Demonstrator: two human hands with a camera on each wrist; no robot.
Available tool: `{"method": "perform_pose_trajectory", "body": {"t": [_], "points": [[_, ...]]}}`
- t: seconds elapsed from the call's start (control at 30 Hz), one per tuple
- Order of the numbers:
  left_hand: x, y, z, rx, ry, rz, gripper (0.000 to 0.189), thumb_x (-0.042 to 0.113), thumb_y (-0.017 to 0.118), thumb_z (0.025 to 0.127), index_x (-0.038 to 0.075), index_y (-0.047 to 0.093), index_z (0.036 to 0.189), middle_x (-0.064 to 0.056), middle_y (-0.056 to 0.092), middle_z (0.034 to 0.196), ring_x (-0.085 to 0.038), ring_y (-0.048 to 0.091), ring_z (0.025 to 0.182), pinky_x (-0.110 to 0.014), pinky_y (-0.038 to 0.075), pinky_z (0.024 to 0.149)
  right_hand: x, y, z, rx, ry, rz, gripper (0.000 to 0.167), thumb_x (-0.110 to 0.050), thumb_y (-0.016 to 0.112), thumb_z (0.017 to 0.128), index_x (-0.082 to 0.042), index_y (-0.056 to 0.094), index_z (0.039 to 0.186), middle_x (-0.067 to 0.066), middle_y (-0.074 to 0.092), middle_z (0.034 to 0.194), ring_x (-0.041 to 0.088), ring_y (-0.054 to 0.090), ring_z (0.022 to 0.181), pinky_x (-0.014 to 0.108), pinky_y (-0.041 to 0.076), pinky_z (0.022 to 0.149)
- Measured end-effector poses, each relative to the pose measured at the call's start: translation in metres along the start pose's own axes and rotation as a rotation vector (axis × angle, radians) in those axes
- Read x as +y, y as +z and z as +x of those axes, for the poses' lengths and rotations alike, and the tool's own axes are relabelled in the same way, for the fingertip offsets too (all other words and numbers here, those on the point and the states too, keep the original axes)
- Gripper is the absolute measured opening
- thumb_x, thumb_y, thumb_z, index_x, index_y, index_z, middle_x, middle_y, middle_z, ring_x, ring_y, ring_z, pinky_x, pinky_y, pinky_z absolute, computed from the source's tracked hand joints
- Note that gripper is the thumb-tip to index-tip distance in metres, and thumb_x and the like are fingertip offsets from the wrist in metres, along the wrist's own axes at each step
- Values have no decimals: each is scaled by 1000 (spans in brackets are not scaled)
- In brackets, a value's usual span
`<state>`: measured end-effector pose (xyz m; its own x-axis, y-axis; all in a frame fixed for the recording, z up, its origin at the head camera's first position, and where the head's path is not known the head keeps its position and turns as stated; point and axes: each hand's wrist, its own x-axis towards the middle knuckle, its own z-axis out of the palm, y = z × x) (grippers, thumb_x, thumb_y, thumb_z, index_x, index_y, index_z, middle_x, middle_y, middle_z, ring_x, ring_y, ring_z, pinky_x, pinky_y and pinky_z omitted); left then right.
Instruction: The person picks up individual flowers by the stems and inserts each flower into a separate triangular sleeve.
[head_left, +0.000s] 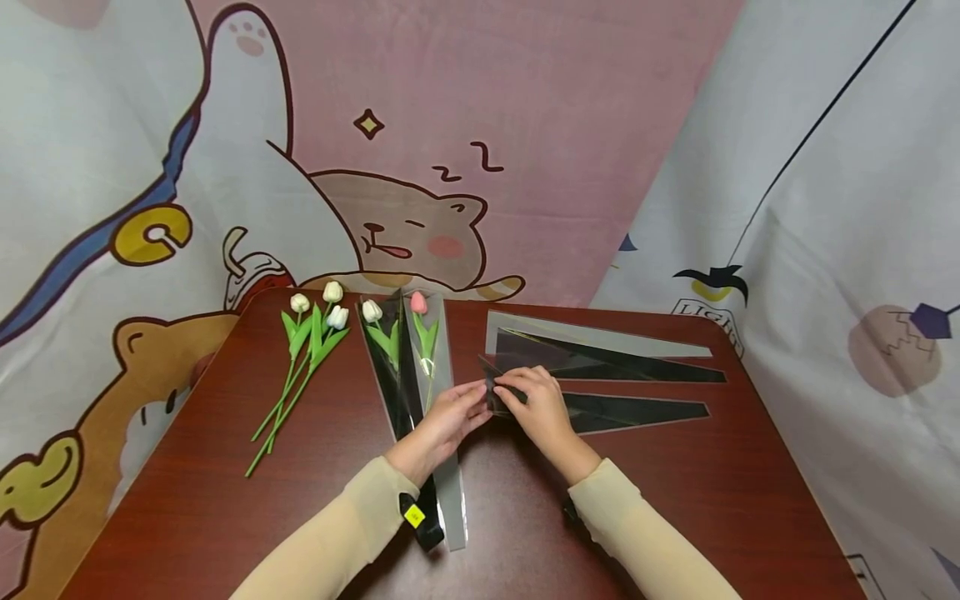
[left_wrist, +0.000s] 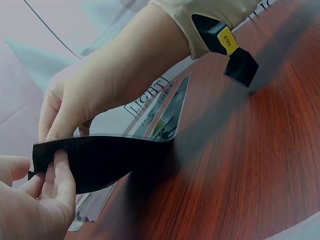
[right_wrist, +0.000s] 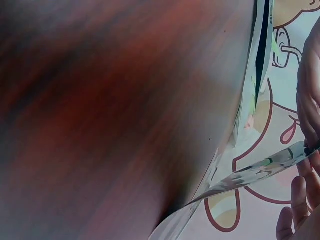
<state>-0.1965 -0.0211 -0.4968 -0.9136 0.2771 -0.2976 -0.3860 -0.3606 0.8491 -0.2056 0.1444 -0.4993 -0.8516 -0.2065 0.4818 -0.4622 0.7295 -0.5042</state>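
Note:
At the wide end of a black-and-clear flower sleeve [head_left: 637, 410], both hands meet near the middle of the table. My left hand [head_left: 450, 419] holds the sleeve's edge, its fingers lying against the black side in the left wrist view. The right hand [head_left: 538, 403] pinches the same end from the other side, its fingertips partly hidden behind the black film [left_wrist: 105, 162]. The wide end is raised and bent, while the narrow end points right. Seen from the right wrist, the sleeve's clear side [right_wrist: 250, 175] curves up to the fingers.
Behind lie further sleeves, a grey one [head_left: 592, 332] and a black one [head_left: 675, 372]. Left of the hands, a black sleeve [head_left: 411, 408] contains a white tulip [head_left: 371, 311], and a grey one [head_left: 450, 483] a pink tulip [head_left: 419, 303]. Three loose white tulips [head_left: 333, 292] lie farther left.

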Motion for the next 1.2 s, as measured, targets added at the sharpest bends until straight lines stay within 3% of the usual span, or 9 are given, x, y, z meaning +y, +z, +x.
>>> {"method": "perform_pose_trajectory", "body": {"t": [0.23, 0.53, 0.77, 0.97, 1.2], "points": [[-3, 1, 1, 33, 7, -13, 35, 5, 48, 97, -12, 47, 128, 2, 66, 91, -7, 63, 83, -27, 53, 83, -1, 3, 1, 62, -13, 22, 8, -19, 74, 82, -16, 76, 90, -5, 71, 91, 14, 56, 84, 38, 44, 77], [-5, 1, 3, 90, -17, -2, 35, 13, 52, 97, -11, 51, 122, 0, 66, 89, -9, 63, 80, -31, 54, 82, 1, 2, 1, 76, -17, 101, 6, -19, 75, 82, -16, 74, 86, -5, 69, 88, 16, 57, 82, 35, 45, 75], [-3, -1, 3, 139, -35, 30, 29, 12, 55, 95, -8, 56, 115, 1, 64, 83, -8, 63, 75, -33, 55, 79, 4, 0, 2, 35, -53, 176, 7, -17, 74, 82, -15, 69, 86, -5, 69, 89, 26, 59, 85, 36, 44, 75], [-1, -1, 3, 163, -10, 78, 26, 10, 56, 94, -8, 58, 111, -1, 65, 84, -9, 64, 76, -32, 56, 75, 3, -2, 2, -16, -41, 181, 7, -19, 72, 85, -17, 69, 91, -6, 68, 86, 28, 57, 85, 36, 43, 75], [1, -1, 1, 160, 8, 129, 30, 12, 58, 93, -10, 57, 114, -1, 64, 83, -9, 63, 73, -30, 56, 73, 4, -3, 3, -48, -13, 205, 8, -21, 71, 85, -20, 73, 93, -7, 66, 92, 19, 54, 86, 35, 45, 74]]}}
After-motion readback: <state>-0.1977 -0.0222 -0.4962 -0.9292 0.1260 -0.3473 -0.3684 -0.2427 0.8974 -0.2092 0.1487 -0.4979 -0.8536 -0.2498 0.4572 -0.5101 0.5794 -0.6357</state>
